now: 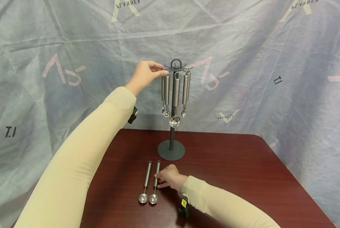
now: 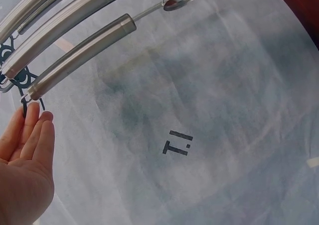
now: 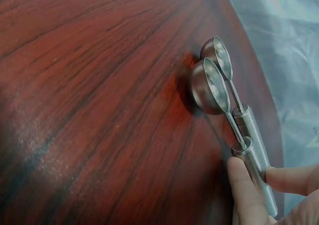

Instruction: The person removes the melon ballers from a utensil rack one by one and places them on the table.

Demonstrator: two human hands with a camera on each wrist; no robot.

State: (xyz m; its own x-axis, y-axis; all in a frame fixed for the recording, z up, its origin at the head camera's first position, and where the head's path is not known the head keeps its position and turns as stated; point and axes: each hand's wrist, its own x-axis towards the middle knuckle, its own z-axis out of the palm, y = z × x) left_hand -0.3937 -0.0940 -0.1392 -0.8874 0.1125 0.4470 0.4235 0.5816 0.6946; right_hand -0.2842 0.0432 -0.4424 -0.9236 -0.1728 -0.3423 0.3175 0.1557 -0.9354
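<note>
A dark grey rack (image 1: 171,150) stands on the table with several steel scoops (image 1: 176,91) hanging from its hooks. At its left side my left hand (image 1: 147,76) is raised, pinching the tip of a hook. In the left wrist view, the fingertips (image 2: 34,110) meet where a hanging scoop's (image 2: 82,58) loop sits on the hook. Two more scoops lie side by side in front of the rack, bowls toward me. My right hand (image 1: 171,178) grips the handle of the right one (image 1: 153,199), which touches or nearly touches the tabletop. The left one (image 1: 143,198) lies beside it.
The dark red wooden table (image 1: 221,164) extends to both sides of the rack. A grey printed cloth (image 1: 73,57) hangs close behind the table and at its sides. Dark wrist devices (image 1: 184,205) are worn under both forearms.
</note>
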